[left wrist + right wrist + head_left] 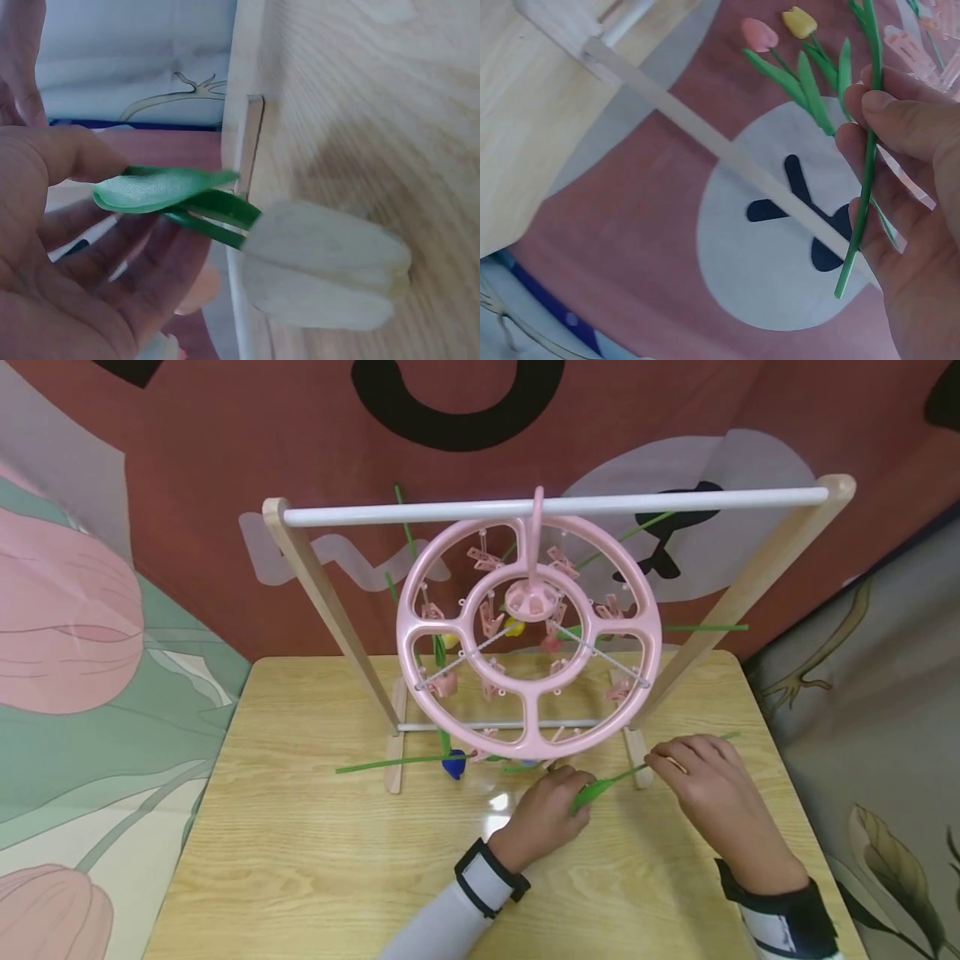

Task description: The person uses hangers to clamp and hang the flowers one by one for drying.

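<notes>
In the left wrist view, an artificial white tulip (322, 266) with green leaves hangs just above the wooden tabletop. My left hand (546, 817) holds it by its leaves (165, 189), thumb on top and fingers below. Farther along the green stem (868, 172), my right hand (705, 785) pinches it between thumb and forefinger; the stem's end sticks out past the palm. From the head view the white bloom is hidden. Over both hands hangs a round pink clip hanger (530, 750), with pink clips (487, 618) below its rings.
The hanger hooks on the white bar (412, 512) of a wooden-legged rack (742, 589) on the table (300, 860). Other tulips hang from it, among them a blue one (453, 764), a yellow one (799, 22) and a pink one (759, 34). A patterned cloth (247, 410) stands behind.
</notes>
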Action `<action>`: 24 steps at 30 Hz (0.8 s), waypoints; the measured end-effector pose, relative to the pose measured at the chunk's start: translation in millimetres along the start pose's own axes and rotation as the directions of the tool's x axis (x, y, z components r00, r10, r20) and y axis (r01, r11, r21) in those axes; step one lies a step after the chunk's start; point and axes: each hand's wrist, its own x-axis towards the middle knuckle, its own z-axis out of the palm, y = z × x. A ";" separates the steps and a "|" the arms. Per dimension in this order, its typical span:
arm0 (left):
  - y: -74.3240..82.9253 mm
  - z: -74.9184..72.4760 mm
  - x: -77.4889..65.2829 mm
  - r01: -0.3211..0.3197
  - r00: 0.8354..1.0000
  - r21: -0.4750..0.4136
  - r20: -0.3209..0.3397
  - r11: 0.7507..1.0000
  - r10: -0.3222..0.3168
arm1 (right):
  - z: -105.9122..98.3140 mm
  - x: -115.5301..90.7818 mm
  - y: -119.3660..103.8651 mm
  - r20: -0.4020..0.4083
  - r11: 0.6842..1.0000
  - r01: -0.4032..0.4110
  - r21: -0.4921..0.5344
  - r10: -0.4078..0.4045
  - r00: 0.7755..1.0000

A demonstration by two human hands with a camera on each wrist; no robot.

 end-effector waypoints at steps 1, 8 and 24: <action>1.6 -0.6 0.2 0.004 1.000 0.002 -0.008 1.000 -0.004 | -0.9 1.8 -0.7 -0.002 1.000 0.007 -0.004 -0.007 1.000; 8.4 -5.2 0.1 0.020 1.000 -0.067 -0.015 0.998 -0.021 | -7.4 12.9 -8.9 -0.047 0.999 0.041 0.005 -0.040 0.998; 6.4 -5.7 -3.6 -0.024 0.987 -0.251 -0.161 0.968 -0.018 | -11.6 7.7 -0.3 -0.270 0.966 -0.201 0.164 0.240 0.932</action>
